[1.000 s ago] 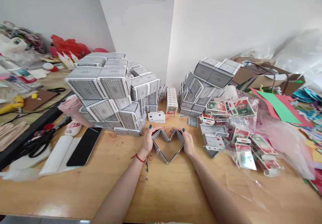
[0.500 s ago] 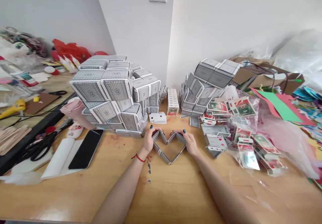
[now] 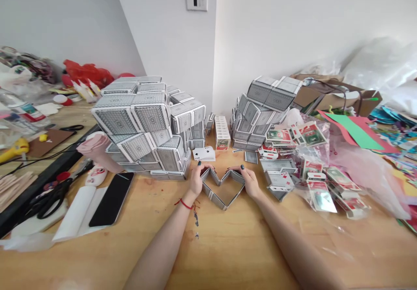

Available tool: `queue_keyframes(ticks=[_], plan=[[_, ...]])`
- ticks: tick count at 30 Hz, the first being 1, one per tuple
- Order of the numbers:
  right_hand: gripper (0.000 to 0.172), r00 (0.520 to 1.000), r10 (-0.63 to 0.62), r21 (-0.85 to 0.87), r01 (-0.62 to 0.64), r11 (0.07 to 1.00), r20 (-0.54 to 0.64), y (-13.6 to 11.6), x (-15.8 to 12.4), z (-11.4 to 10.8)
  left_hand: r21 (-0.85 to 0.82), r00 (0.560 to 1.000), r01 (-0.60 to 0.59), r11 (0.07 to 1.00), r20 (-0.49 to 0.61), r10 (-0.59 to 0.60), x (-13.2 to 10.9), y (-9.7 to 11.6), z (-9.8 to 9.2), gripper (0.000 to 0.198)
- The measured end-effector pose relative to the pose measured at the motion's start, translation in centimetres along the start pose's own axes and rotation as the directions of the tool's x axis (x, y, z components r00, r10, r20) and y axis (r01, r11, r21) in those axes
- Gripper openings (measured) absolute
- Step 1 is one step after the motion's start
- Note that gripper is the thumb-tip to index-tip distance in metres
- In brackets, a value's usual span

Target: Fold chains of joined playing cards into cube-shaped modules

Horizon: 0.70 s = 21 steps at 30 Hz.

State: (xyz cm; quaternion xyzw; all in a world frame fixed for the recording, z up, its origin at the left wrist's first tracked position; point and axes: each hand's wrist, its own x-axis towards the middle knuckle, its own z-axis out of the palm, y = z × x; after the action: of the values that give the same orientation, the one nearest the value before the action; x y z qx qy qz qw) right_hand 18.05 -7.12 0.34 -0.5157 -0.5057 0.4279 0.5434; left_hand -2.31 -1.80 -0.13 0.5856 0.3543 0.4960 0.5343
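A heart-shaped frame [image 3: 213, 196] folded from playing cards stands on edge on the wooden table, its point towards me. My left hand [image 3: 196, 180] is closed round its left lobe, thumb on the outer side. Mirroring it, my right hand [image 3: 250, 181] grips the right lobe. Part of the fingers of both hands is hidden behind the card walls. Just beyond the frame lies a small pile of loose playing cards [image 3: 204, 153], face up. Behind that stands a long block of card boxes [image 3: 222, 131].
Stacked blocks of grey-backed cards rise at left [image 3: 150, 112] and right [image 3: 272, 94]. Card boxes [image 3: 321, 196] and plastic wrapping crowd the right side. At left lie a phone [image 3: 112, 199], black scissors [image 3: 54, 199], a pink cup [image 3: 97, 149] and a yellow glue gun [image 3: 14, 149].
The camera view has turned slightly, so the surroundings shift a little in the picture. Both hands keep their hold on the heart-shaped frame, whose shape looks the same.
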Motion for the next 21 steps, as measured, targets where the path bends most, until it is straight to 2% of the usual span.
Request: queue_keyframes(ticks=[4,11,17,19,21], plan=[[0.056,0.997,0.005,0.028,-0.007,1.0,0.073,0.53,0.12,-0.19,-0.037,1.0,0.017,0.999,0.018,-0.016,0.0,0.25,0.11,0.052],[0.051,0.993,-0.087,-0.065,0.092,0.994,0.079,0.37,0.08,-0.51,-0.091,0.985,0.165,0.982,0.071,-0.159,0.15,0.43,-0.05,0.068],[0.049,0.986,-0.115,-0.073,0.124,0.99,0.122,-0.03,0.01,-0.7,-0.085,0.99,0.132,0.988,0.068,-0.127,0.18,0.28,-0.14,0.068],[0.049,0.987,-0.128,-0.068,0.135,0.988,0.098,0.08,-0.07,-0.46,-0.082,0.992,0.121,0.989,0.051,-0.117,0.19,0.13,-0.12,0.067],[0.051,0.991,-0.134,-0.068,0.135,0.989,0.019,0.17,-0.25,-0.15,-0.082,0.992,0.119,0.99,0.044,-0.116,0.23,-0.01,-0.09,0.066]])
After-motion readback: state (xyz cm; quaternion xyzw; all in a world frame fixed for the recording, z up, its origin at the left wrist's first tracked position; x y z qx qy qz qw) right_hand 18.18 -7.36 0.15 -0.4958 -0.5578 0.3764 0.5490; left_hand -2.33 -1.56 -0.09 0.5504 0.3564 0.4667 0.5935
